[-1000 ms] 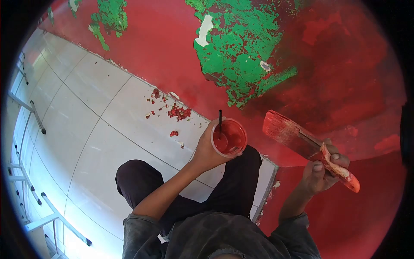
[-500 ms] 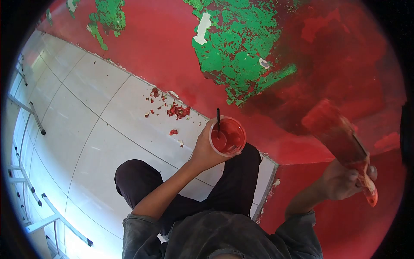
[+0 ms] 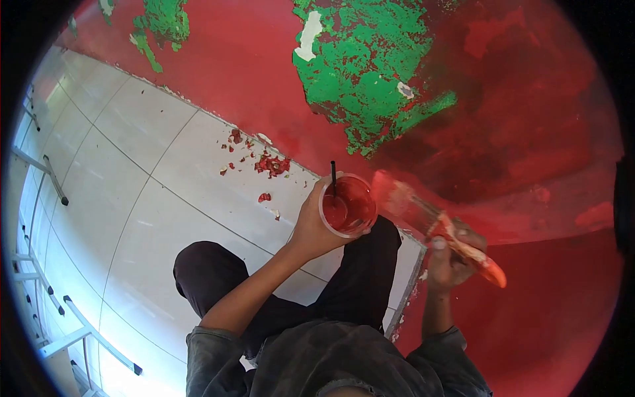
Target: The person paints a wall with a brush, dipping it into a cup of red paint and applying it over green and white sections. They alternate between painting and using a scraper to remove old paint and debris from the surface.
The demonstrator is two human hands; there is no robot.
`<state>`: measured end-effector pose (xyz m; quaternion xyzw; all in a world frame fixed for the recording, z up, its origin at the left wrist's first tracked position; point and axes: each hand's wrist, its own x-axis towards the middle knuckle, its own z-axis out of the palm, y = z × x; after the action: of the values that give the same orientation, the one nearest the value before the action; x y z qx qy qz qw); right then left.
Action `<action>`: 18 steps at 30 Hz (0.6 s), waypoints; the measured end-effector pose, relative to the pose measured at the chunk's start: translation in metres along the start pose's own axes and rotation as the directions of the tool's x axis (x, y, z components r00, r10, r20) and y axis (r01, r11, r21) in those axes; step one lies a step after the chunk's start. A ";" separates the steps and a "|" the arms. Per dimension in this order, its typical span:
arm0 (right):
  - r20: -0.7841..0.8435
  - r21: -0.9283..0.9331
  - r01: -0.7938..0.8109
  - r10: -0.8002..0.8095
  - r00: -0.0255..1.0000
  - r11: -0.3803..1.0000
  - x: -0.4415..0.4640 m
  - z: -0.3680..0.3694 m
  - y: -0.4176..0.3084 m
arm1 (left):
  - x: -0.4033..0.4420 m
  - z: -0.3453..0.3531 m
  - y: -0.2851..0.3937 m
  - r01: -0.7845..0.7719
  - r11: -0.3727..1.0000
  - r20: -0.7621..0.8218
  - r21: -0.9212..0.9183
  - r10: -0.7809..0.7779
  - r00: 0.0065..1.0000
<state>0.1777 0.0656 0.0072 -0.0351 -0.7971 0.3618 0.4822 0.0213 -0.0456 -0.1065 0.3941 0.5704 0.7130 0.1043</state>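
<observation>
My left hand (image 3: 315, 226) is wrapped round a clear plastic cup (image 3: 365, 206) with red paint in it, held above my knee. A thin black stick (image 3: 333, 177) stands up out of the paint. In my right hand (image 3: 455, 257) is a paintbrush (image 3: 456, 239) with an orange-tipped handle, its red-coated bristles blurred by motion close to the cup's right rim. Whether bristles and rim touch, I cannot tell. Beyond both hands rises a red wall (image 3: 248, 59) with a large green patch (image 3: 364, 73) and darker, wet-looking red to its right.
Red paint flakes (image 3: 271, 165) lie on the white tiled floor (image 3: 142, 228) along the wall's foot. At the far left are metal legs (image 3: 106, 344) of furniture with black feet. My knees (image 3: 208, 271) are bent below the cup. The wall turns a corner at right.
My right hand has swung the paintbrush left and away from the wall, bringing its bristles beside the cup. My left hand and the cup have hardly moved.
</observation>
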 end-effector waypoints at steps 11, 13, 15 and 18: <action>0.076 -0.065 -0.146 0.150 0.986 0.987 -0.037 0.012 0.024 | 0.001 0.006 0.000 -0.020 0.999 -0.020 -0.034 0.019 1.000; -0.020 0.060 -0.264 0.265 0.964 0.963 -0.029 0.013 0.015 | -0.001 0.006 -0.001 -0.021 0.999 -0.023 -0.048 0.020 1.000; -0.096 0.244 -0.302 0.333 0.938 0.922 -0.017 0.013 0.005 | -0.001 0.007 0.000 -0.028 0.998 -0.027 -0.059 0.027 0.999; -0.232 0.371 -0.263 0.363 0.903 0.891 -0.009 0.009 -0.002 | 0.000 0.005 0.006 -0.033 0.999 -0.019 0.000 0.033 0.999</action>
<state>0.1762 0.0551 -0.0009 -0.1365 -0.6276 0.5545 0.5291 0.0265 -0.0434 -0.1006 0.3968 0.5646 0.7185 0.0871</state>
